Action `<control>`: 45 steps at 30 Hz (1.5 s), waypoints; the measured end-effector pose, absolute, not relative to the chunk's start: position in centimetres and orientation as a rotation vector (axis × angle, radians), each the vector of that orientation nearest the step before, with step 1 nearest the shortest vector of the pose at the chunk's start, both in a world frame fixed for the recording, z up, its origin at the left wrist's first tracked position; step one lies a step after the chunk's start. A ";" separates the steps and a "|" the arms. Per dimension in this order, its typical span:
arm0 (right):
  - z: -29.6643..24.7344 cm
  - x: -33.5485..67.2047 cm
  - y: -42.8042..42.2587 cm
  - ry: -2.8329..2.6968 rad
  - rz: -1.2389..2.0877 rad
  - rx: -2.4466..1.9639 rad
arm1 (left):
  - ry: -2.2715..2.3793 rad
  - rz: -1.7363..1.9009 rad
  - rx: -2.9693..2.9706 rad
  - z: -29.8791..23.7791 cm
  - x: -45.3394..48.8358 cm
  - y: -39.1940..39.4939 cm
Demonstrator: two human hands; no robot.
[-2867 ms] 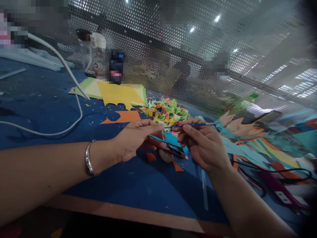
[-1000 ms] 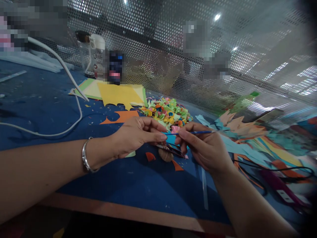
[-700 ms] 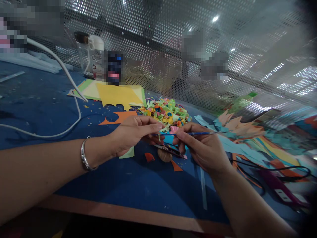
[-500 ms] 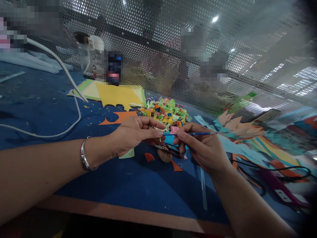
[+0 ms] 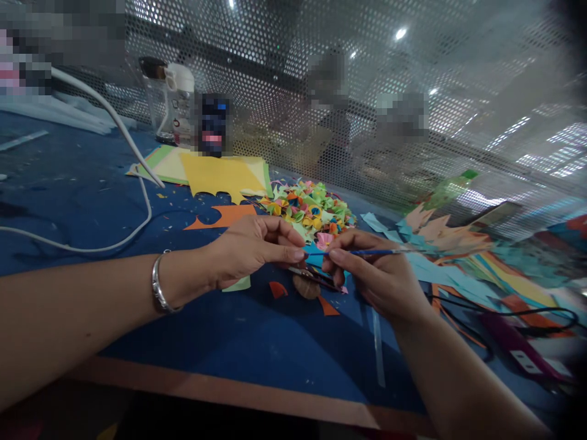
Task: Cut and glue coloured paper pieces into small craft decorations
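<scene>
My right hand (image 5: 367,263) is closed, pinching a thin blue stick (image 5: 362,252) held roughly level, its slim far end pointing right. The stick's other end reaches the fingertips of my left hand (image 5: 261,247). Thumb and forefinger of that hand are pressed together there; what they pinch is too small and hidden to name. Under both hands lie a slim dark tool with a metal part (image 5: 321,279) and a round brown object (image 5: 306,287). Just beyond the fingers sit a pink pleated paper piece (image 5: 324,240) and a blue paper piece (image 5: 314,255).
A heap of small folded colourful papers (image 5: 316,208) lies behind my hands. Yellow paper (image 5: 220,174) and an orange offcut (image 5: 224,217) are to its left. White cable (image 5: 149,208), bottles (image 5: 181,104) and a phone-like device (image 5: 213,125) stand farther back. Paper strips (image 5: 440,275) and a purple power strip (image 5: 523,348) lie right.
Both hands keep their pinch and the stick has shifted only slightly, lying a little lower in view. Blurred people behind the mesh have changed position.
</scene>
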State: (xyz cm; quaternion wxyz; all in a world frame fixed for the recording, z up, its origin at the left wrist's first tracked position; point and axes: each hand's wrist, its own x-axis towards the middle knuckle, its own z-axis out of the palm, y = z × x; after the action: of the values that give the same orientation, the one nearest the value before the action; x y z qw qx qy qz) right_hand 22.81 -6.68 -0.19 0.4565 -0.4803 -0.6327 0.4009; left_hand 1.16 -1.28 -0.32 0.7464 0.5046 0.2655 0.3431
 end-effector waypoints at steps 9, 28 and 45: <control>0.2 22.5 -6.8 -1.590 0.982 -1.207 | 0.530 0.716 1.126 -0.8 1.1 -1.0; -0.1 22.9 -6.6 -1.624 0.958 -1.218 | 0.561 0.692 1.103 -0.6 1.2 -0.8; -0.2 23.1 -6.6 -1.594 0.949 -1.180 | 0.588 0.697 1.119 -0.4 1.0 -0.4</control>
State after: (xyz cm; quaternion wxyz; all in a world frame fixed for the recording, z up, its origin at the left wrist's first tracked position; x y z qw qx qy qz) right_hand 23.08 -6.58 -0.22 0.4544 -0.4783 -0.6457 0.3845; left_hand 1.05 -0.38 -0.43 0.7505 0.5123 0.2691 0.3192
